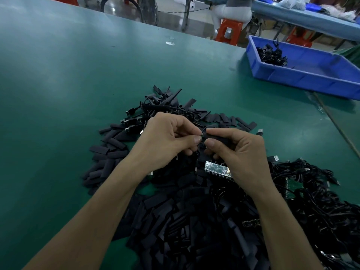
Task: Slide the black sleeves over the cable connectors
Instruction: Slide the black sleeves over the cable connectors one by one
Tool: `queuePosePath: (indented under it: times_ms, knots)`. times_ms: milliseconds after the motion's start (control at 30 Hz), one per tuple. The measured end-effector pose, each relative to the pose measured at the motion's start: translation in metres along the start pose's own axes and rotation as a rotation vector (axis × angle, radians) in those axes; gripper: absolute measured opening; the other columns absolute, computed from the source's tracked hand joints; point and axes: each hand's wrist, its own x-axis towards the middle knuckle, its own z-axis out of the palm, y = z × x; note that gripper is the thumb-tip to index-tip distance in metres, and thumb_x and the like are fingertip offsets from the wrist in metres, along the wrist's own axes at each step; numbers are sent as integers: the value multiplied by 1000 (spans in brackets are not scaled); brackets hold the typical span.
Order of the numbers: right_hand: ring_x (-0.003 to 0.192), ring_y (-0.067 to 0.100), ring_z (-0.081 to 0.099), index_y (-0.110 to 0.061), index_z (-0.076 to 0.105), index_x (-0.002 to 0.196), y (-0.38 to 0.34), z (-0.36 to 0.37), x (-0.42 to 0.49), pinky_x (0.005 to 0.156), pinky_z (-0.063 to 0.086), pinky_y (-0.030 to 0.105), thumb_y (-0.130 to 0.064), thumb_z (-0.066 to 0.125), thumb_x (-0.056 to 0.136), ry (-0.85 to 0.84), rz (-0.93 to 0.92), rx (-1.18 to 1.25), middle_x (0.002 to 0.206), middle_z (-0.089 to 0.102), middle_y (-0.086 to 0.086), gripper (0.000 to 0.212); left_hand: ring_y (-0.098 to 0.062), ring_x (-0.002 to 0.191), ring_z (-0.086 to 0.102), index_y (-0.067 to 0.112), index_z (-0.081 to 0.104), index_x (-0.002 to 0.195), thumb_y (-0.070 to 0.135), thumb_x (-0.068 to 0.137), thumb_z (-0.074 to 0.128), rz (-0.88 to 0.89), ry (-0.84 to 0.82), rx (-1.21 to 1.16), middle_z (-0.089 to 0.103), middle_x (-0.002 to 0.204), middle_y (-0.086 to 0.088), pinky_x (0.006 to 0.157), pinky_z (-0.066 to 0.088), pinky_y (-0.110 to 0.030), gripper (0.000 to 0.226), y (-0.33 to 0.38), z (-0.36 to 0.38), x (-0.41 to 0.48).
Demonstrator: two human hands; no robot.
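A: Out to the left of the fingers, black sleeves [109,151] lie scattered on the green desk [58,94]. They're short, flat, matte strips, and many overlap.

B: Just beyond those there's a cluster of USB plugs [129,121], metal ends facing left.

A: Now the left hand [165,139]. Thumb and forefinger are pressed together, pinching a thin black cable [201,133], with the other fingers curled underneath.

B: Right up against those fingertips is the right hand [239,151]. Its thumb and forefinger pinch a single black sleeve [219,138]. This one's a dark tube, rounded rather than flat, one end facing the left fingertips.

A: Is the connector inside the tube?

B: Cannot tell. The thumbs cover the join.

A: Just below the right fingers, a small circuit board [216,168] with a shiny top lies among the sleeves.

B: Nearer the person, under both wrists, more sleeves are piled in a deep dark heap.

A: To the right of the fingers there's a tangle of glossy cables [315,201], with plugs poking out here and there.

B: Far beyond the right hand, well apart from it, a blue bin [303,78] sits on the desk. A small bundle of cables [272,55] lies in its far left corner.
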Motion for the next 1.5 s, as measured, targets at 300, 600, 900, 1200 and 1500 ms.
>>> queuePosePath:
  times_ms: [300,600,900,1200,1500]
  knots:
    - [64,11,71,-20,76,95,1,2,-1,60,52,15,-10,76,84,51,0,-4,79,76,-2,15,-23,69,75,17,70,93,4,85,77,-11,-15,-7,77,76,-2,68,63,-31,17,1,1,-1]
    - [66,12,73,-27,68,102,6,8,-3,58,52,16,-19,85,78,298,37,36,77,75,-3,31,-21,65,75,15,64,83,7,85,79,-23,84,-39,75,69,-1,62,59,-25,16,3,8,-3]
    - [78,11,75,-27,73,102,8,18,-5,69,58,19,-11,81,82,415,-32,89,85,77,-9,27,-17,65,75,17,61,83,5,84,79,14,170,-77,75,68,-1,62,61,-29,22,3,25,-5]
    - [75,12,75,-34,70,107,7,23,-2,71,63,33,-19,77,87,370,-59,14,83,77,-6,26,-25,66,75,18,59,79,5,84,80,2,214,-146,75,72,-8,65,63,-40,25,4,30,-7]
    - [73,22,75,-35,62,118,7,26,-9,69,62,36,-23,71,91,328,8,203,82,77,5,31,-12,66,74,25,60,78,6,83,80,85,187,-45,75,71,2,63,59,-23,28,12,26,-6]
